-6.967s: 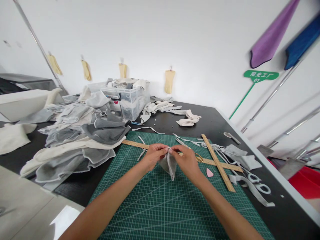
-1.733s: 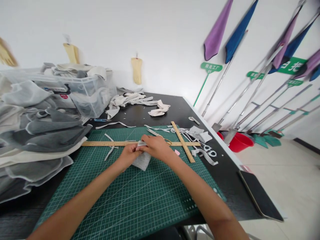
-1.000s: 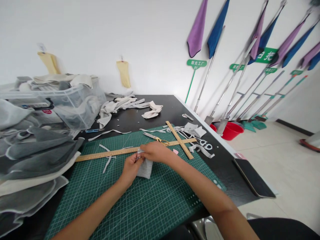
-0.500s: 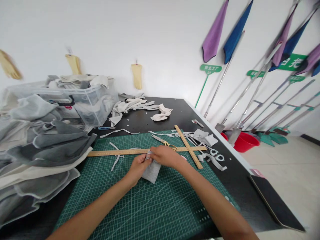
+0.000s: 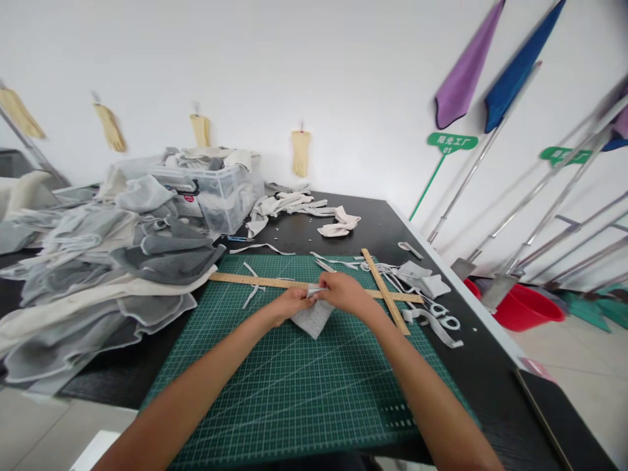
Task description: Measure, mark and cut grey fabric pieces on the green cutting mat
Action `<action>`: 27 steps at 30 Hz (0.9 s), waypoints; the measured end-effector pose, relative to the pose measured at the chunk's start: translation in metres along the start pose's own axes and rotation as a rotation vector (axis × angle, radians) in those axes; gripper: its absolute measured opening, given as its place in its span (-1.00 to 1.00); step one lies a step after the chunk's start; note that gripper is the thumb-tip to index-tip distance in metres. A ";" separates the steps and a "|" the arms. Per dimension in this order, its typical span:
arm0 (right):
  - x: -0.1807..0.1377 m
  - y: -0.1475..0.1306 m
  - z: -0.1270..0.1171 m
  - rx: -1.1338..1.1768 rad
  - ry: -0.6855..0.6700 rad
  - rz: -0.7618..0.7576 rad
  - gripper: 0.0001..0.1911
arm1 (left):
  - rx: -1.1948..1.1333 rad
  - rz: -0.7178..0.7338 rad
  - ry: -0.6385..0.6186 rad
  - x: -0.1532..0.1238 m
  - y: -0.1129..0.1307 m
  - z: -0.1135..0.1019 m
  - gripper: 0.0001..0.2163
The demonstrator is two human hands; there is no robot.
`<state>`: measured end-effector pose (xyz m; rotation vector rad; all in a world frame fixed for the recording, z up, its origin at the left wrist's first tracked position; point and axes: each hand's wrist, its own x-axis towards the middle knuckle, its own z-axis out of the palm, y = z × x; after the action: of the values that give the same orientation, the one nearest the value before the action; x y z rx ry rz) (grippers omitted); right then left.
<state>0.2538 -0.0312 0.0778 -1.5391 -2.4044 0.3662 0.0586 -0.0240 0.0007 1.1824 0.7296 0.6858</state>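
One gray cloth piece (image 5: 315, 320) pinched by upper edge between left hand (image 5: 289, 306) and right hand (image 5: 343, 292), both closed narrow, above far middle of green cutting mat (image 5: 275, 392). Handles of scissors (image 5: 325, 265), visible half a second ago, now covered by right hand; cutting judged not underway. Mat's near half left open; far-left edge crowded by fabric pile (image 5: 167, 261), right edge by white-handled scissors (image 5: 443, 316).

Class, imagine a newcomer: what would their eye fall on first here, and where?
The left hand and right hand, holding a small grey cloth over the green mat near the centre, draw the eye first. Next comes the big heap of grey and cream fabric at left, then the purple cloth and blue cloth hanging high at right.
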 end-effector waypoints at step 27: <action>0.022 -0.002 0.042 1.091 -0.042 0.029 -0.69 | -0.120 0.304 0.412 0.001 0.006 -0.012 -0.58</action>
<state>0.2284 -0.0151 0.0413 -1.0111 -1.6364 1.4118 0.0486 -0.0146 0.0042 1.0614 0.8432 1.2355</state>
